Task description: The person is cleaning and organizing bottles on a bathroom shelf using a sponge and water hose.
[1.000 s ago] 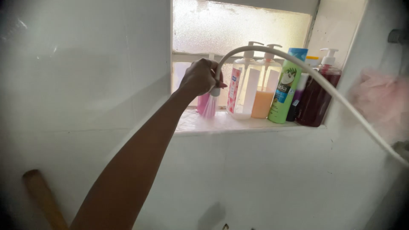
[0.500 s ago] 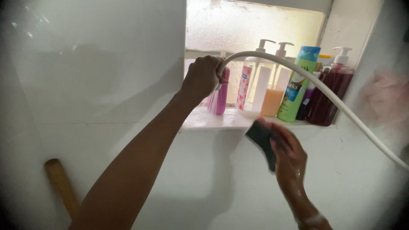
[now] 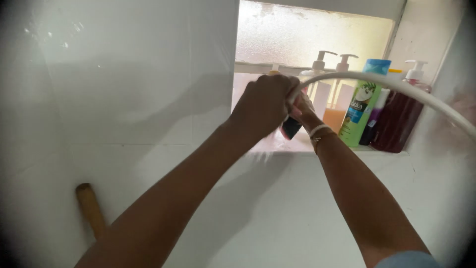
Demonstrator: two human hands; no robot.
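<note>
Two hands met at the window ledge (image 3: pixel 277 147). The left hand (image 3: pixel 263 105) had its fingers closed round the white hose (image 3: pixel 426 97); the right hand (image 3: pixel 303 106), behind it, gripped a dark sponge (image 3: pixel 290 128). Pump bottles (image 3: pixel 364 106) crowded the ledge beyond; a swinging hose risked toppling them.
</note>
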